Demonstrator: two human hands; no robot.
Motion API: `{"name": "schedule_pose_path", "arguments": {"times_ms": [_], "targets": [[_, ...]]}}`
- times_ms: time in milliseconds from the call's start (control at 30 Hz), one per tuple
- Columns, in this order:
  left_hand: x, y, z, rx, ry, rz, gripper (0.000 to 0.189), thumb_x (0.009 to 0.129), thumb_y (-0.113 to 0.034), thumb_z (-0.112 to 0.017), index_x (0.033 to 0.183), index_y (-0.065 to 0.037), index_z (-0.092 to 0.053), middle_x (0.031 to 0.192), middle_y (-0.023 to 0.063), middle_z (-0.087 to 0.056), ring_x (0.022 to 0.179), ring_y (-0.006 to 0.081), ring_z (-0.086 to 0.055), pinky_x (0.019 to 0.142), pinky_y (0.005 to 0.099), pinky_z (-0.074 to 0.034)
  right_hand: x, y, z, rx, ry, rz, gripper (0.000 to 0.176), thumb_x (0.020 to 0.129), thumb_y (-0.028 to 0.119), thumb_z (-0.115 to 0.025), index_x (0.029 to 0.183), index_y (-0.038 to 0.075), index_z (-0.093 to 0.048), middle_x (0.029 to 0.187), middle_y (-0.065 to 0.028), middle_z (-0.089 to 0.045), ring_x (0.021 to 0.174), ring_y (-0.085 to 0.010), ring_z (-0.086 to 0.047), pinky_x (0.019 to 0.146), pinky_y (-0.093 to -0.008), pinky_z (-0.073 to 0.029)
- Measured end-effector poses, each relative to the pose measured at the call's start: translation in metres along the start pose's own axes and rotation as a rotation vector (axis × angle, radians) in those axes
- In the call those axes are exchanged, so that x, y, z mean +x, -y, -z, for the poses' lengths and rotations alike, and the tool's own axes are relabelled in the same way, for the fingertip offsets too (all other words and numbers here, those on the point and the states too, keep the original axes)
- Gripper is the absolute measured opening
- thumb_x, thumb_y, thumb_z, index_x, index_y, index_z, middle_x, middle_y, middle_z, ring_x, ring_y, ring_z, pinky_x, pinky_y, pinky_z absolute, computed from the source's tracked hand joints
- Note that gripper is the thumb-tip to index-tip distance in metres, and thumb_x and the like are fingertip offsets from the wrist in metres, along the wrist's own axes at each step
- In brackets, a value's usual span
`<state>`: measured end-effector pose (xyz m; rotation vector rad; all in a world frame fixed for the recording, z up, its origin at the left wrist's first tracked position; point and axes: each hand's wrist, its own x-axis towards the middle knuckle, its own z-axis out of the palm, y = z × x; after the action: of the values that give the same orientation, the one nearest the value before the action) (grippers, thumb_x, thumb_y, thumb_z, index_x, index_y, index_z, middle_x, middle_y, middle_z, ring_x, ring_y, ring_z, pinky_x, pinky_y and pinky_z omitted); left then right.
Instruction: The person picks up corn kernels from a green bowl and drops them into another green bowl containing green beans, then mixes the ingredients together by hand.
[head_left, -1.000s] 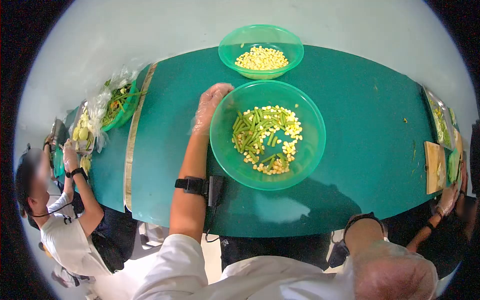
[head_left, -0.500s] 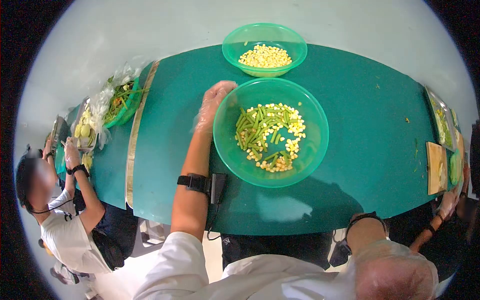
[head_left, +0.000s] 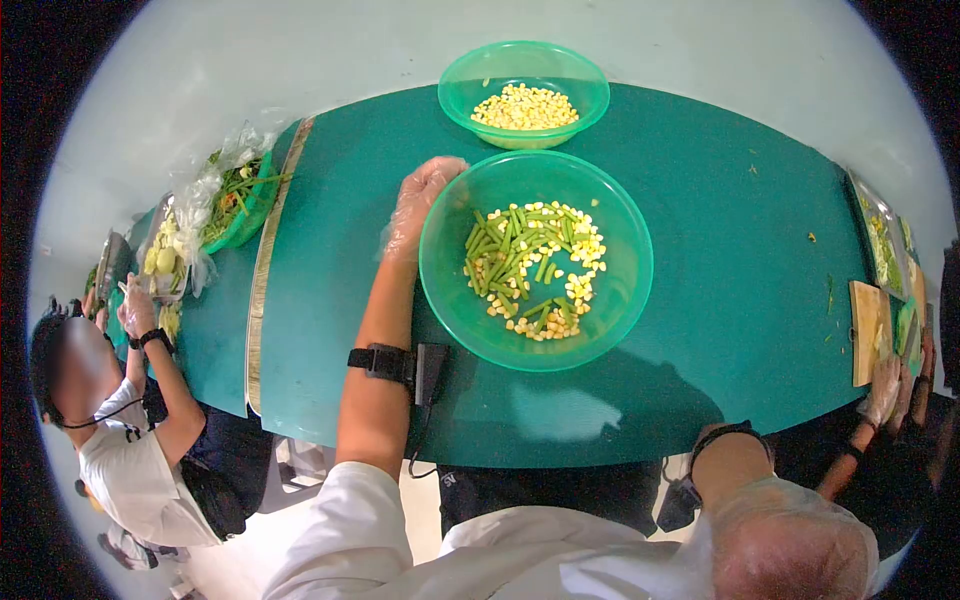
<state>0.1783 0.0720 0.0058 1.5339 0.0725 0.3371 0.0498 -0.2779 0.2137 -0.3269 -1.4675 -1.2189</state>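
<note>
Neither hand has noticeably moved; left hand (head_left: 422,205), nearer, clasps the bean-and-corn bowl (head_left: 622,275) by its far-left rim; right hand (head_left: 795,555), grip unreadable, is well nearside-right of it.

Near bowl (head_left: 537,352) mid-surface (head_left: 725,270), far bowl (head_left: 594,88) just behind it.
Cut beans (head_left: 490,250) lie among corn kernels (head_left: 592,246) in the near bowl, mostly toward its left and back; loose kernels (head_left: 526,108) lie in the far bowl. The left hand (head_left: 424,195) is at the near bowl's left rim, toward the back; the right hand (head_left: 795,555) is off the front edge, to the right. Left, beyond a strip (head_left: 264,300), stands a side bowl (head_left: 258,212), with a tray farther left. At the right end, a board (head_left: 868,335) lies before another tray.
</note>
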Motion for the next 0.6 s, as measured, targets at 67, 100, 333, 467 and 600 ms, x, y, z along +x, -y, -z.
{"name": "schedule_pose_path", "arguments": {"times_ms": [67,100,333,467,600], "targets": [[-0.001,-0.005,-0.002,0.041,-0.012,0.002,0.030,0.098,-0.033,-0.058,0.098,-0.005,-0.068,0.083,-0.0008,-0.063,0.074,0.0092,-0.056,0.067,0.0257,-0.048,0.000,0.000,0.000,0.002,-0.001,0.002,0.007,0.073,0.000,-0.066,0.072,0.003,-0.060,0.069,-0.0031,-0.058,0.064,-0.0164,-0.057,0.061,-0.0254,-0.045],[-0.001,-0.003,0.000,0.059,0.008,0.006,0.036,0.096,-0.040,-0.059,0.101,-0.005,-0.067,0.084,-0.0004,-0.063,0.075,0.0103,-0.056,0.069,0.0266,-0.048,0.000,0.000,0.001,0.014,-0.001,-0.002,0.007,0.073,0.000,-0.066,0.071,0.003,-0.060,0.069,-0.0032,-0.058,0.064,-0.0166,-0.057,0.061,-0.0255,-0.045],[0.000,-0.004,0.000,-0.003,0.003,0.020,0.030,0.097,-0.033,-0.060,0.097,-0.005,-0.068,0.082,-0.0006,-0.063,0.073,0.0094,-0.056,0.067,0.0254,-0.048,0.000,0.002,0.000,0.024,-0.015,-0.034,0.009,0.073,0.000,-0.066,0.068,0.002,-0.059,0.067,-0.0037,-0.058,0.063,-0.0163,-0.057,0.060,-0.0257,-0.046],[0.001,-0.001,0.001,0.018,0.003,0.001,0.029,0.097,-0.033,-0.059,0.097,-0.005,-0.068,0.082,-0.0007,-0.063,0.073,0.0093,-0.056,0.067,0.0255,-0.048,0.008,0.021,0.020,0.032,0.140,-0.081,0.007,0.080,0.002,-0.064,0.074,0.001,-0.059,0.075,-0.0050,-0.060,0.069,-0.0158,-0.058,0.064,-0.0256,-0.046],[0.001,0.001,0.002,0.047,0.021,-0.021,0.038,0.095,-0.041,-0.059,0.100,-0.005,-0.067,0.085,0.0000,-0.063,0.076,0.0106,-0.056,0.070,0.0270,-0.048,0.001,0.015,0.030,0.033,0.110,-0.164,0.010,0.084,0.010,-0.062,0.086,0.001,-0.060,0.078,-0.0055,-0.060,0.069,-0.0158,-0.056,0.063,-0.0256,-0.045]]}}
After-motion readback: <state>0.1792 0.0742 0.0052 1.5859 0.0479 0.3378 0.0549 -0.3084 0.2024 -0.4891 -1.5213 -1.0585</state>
